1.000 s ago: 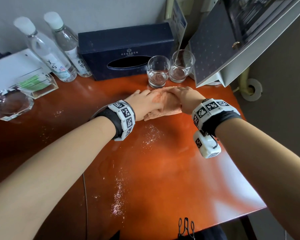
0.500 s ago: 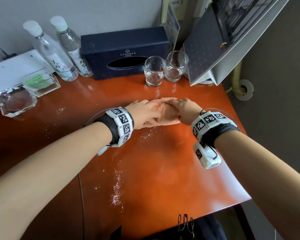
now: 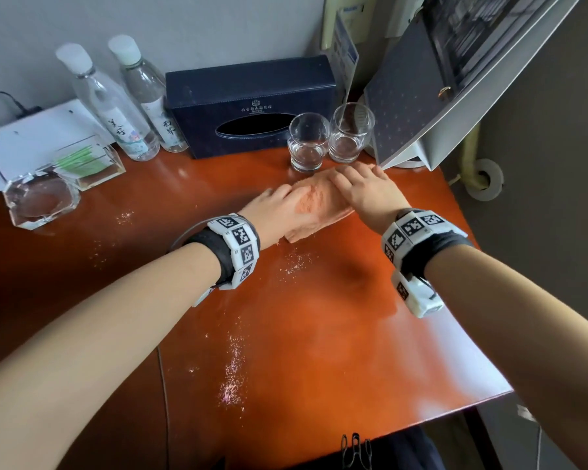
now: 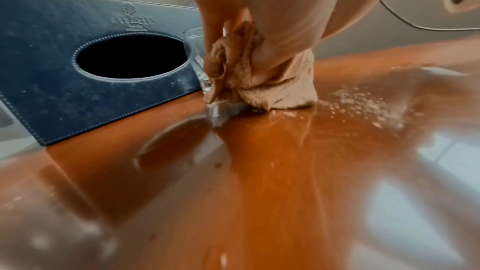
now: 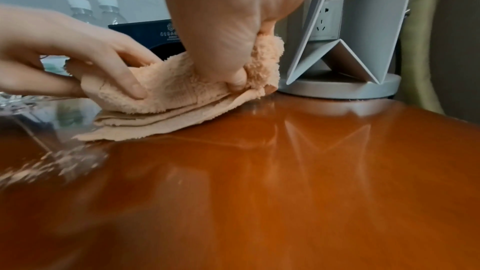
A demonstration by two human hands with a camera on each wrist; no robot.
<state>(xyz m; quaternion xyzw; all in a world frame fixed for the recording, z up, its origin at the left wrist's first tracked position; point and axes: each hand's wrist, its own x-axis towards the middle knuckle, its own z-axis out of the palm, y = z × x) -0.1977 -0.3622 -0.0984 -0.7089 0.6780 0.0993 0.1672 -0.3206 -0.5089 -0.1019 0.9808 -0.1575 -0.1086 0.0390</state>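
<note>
Since half a second ago the cloth (image 3: 319,201) has been pushed away again, from nearer the middle of the worktop (image 3: 319,334) back toward its far edge, so that its far end now lies just beside the base of a glass (image 3: 309,144). The hands have also been drawn a little apart, and more terry is shown between them. A back-and-forth wiping stroke is suggested by this, and the work is judged far from done: pale powder (image 3: 233,378) is left scattered toward the near edge and just on the near side of the cloth. The cloth is gripped at its left end by the left hand (image 3: 272,208), with fingers curled over the bunched fabric. At its right end it is gripped by the right hand (image 3: 367,188), with the thumb pressed down and a wad gathered under the fingers. The cloth is seen to be peach-coloured and fluffy, folded into several flat layers that lie on the worktop, with the top layer rucked up. It is placed before the dark tissue box (image 3: 252,106), right of centre.
</note>
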